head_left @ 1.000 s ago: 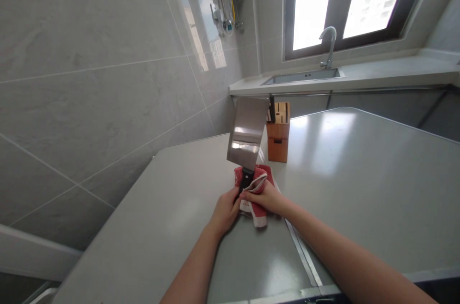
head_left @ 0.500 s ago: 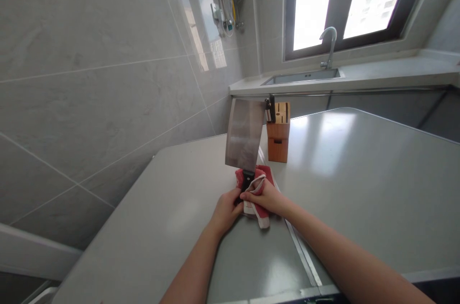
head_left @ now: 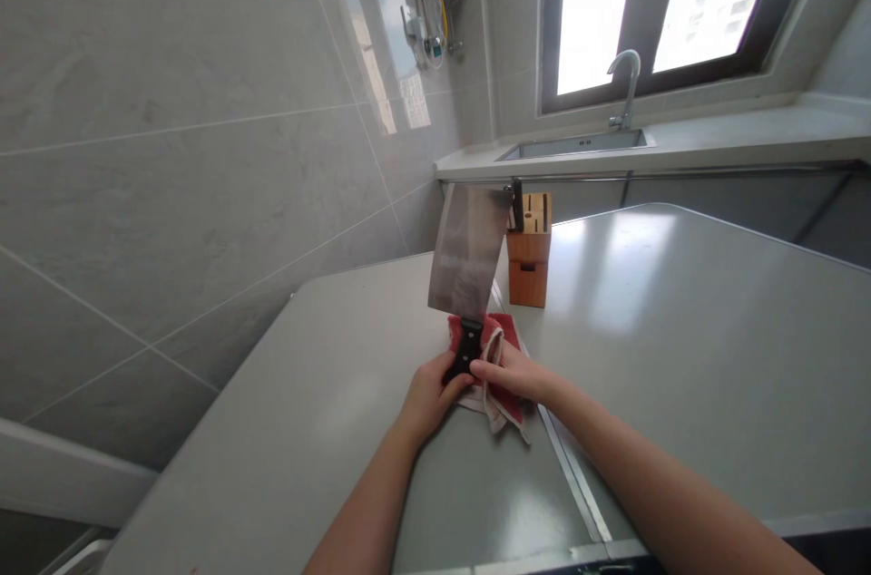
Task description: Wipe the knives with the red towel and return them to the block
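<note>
A cleaver (head_left: 469, 250) with a broad steel blade and a black riveted handle is held up over the table, its blade pointing away from me. My left hand (head_left: 430, 389) is closed round the lower end of the handle. My right hand (head_left: 510, 373) grips part of a red and white cloth (head_left: 504, 407), its thumb against the handle's right side. Some of the cloth lies behind the handle and its loose corner hangs toward me. The right fingers are partly hidden by the cloth.
Just beyond the blade stands a wooden knife block (head_left: 529, 267) with black-handled knives in it. The grey table (head_left: 340, 375) has a seam strip running past my right hand. Farther back are a sink (head_left: 578, 145), a faucet (head_left: 627, 90) and a tiled wall (head_left: 204, 194) at left.
My right hand has shifted slightly right, drawing the cloth off the handle's front, so more of the black handle shows. The cleaver has tilted a little to the right.
</note>
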Demonstrator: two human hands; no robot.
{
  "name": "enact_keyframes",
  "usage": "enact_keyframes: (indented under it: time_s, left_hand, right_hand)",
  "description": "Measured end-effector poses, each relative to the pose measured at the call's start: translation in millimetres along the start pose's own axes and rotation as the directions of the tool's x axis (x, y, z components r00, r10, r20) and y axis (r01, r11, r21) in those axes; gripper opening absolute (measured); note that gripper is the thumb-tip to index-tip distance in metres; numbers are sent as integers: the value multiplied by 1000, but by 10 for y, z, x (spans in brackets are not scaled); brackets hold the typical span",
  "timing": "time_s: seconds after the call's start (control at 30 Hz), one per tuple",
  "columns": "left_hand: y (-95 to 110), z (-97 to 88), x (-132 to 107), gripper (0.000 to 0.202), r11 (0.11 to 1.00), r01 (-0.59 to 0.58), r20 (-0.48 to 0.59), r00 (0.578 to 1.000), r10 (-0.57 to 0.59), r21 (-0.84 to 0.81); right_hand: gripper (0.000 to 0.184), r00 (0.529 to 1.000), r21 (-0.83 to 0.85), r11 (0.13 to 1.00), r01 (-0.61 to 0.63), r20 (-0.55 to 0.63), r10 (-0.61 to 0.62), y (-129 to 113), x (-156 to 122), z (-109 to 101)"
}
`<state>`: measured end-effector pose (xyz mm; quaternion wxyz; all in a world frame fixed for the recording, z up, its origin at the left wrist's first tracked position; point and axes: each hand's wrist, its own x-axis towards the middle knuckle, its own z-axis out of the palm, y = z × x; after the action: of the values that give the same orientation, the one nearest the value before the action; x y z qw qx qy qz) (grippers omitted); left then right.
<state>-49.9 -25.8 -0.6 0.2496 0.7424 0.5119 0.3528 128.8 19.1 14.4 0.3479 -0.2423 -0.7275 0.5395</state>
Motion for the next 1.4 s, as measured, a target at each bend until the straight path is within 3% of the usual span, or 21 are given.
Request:
enact_keyframes:
  time_s: [0.23,0.37,0.57,0.7,0.83,0.93,1.1,1.27,1.4]
  left_hand:
    - [-29,0,17,24,1000,6,-24,1000,-6,5]
    - [-21,-5,22,23,1000,-3,-47,999,3,-1]
    - [-44,-7,28,25,1000,-13,-117,993,11,-13]
    - [-65,-11,28,27,999,-8,-154,988,3,-31]
    - [-42,-17,26,29,998,-11,-151,988,3,-54]
    - [-18,-22,29,30,997,-14,-153,988,2,-80]
    - [-3,-22,32,30,995,-19,-148,989,5,-97]
    - [-10,-1,21,27,997,6,-125,992,-16,-79]
    - [-33,-3,10,26,998,-41,-94,995,36,-51]
  right_hand:
    - [71,996,69,995,66,-68,-62,40,26,3]
    - [81,997,237,971,11,-80,8,47,34,49]
    - [96,989,537,831,-144,93,111,-108,6,90]
    - [93,984,626,760,-174,87,154,-208,23,79]
    - [61,980,520,837,-167,-8,201,-185,70,64]
    - [39,987,363,925,-111,-71,147,-142,92,56]
    - [41,994,246,968,51,-103,-26,-84,121,58]
    - [44,990,198,976,87,-127,-63,26,154,80]
    - [41,985,15,995,98,-147,-95,78,143,108]
